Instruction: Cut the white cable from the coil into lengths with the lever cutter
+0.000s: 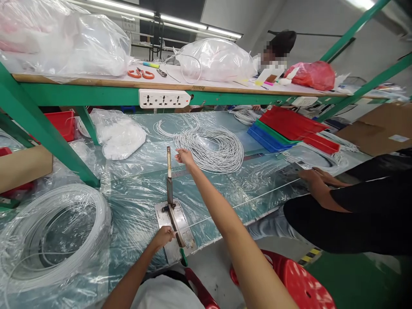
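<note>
Left hand: My left hand (165,236) has its grip pinching the white wire (267,193) at the near middle of the counter (135,180), fingertips just beside the long bar of a metal lever tool (174,219). I'd judge a pinched or nicked finger the worst hazard here, should the lever drop while they sit that close.
Right hand: My right hand (184,156) is farther off, fingers curled just right of the raised handle (169,167); I see a gap between them. I cannot tell whether this grip is pressed together or slightly spread. A hurried grab might catch the handle badly and knock it down.
White wire: I follow it from the tool, out of sight behind my right forearm, to a co-worker's hand (310,176) on the right. A tug from there could pull it through my pinch, or drag my fingers toward the bar.
Base plate: I cannot see any fixing on this plate (185,219), which lies by the near edge over slick-looking clear film (128,223); hard side force on the handle may make it skid.
Wire bundle: The loose bundle (222,156) lies close beyond the right hand, so I'd worry about snagging a loop.
</note>
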{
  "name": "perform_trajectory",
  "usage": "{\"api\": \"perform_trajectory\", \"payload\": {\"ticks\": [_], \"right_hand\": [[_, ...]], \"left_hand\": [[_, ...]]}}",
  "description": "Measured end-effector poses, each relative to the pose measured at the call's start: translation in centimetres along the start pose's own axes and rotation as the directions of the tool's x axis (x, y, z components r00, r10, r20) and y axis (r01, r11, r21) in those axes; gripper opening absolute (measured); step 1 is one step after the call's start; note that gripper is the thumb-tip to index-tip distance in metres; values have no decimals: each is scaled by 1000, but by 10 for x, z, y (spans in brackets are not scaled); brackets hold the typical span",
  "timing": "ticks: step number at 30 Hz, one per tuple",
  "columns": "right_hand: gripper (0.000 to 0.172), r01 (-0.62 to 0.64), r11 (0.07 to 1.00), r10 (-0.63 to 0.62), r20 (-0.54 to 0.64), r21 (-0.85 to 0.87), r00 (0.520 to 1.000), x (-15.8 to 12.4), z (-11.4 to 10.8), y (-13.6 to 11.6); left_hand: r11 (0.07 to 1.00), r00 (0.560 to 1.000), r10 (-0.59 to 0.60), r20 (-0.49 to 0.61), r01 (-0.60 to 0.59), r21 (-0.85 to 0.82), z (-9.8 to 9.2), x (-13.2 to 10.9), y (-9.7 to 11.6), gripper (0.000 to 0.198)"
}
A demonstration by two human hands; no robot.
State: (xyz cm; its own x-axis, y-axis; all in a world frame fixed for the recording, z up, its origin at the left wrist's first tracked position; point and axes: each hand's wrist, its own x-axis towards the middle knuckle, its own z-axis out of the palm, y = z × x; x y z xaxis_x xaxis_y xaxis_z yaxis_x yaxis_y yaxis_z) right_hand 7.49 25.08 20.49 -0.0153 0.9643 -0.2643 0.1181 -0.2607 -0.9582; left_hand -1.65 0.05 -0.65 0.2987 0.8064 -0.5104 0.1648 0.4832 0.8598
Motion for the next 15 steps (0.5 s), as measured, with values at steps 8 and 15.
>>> {"api": "perform_trajectory", "payload": {"ticks": [8, 15], "right_hand": [[48, -66, 996, 74, 130, -64, 989, 15, 19, -12], [69, -104, 986, 133, 240, -130, 962, 18, 21, -14]], "left_hand": [[997, 994, 69, -80, -66, 44, 5, 4, -7, 51], [978, 978, 51, -203, -7, 208, 9, 8, -5, 32]]}}
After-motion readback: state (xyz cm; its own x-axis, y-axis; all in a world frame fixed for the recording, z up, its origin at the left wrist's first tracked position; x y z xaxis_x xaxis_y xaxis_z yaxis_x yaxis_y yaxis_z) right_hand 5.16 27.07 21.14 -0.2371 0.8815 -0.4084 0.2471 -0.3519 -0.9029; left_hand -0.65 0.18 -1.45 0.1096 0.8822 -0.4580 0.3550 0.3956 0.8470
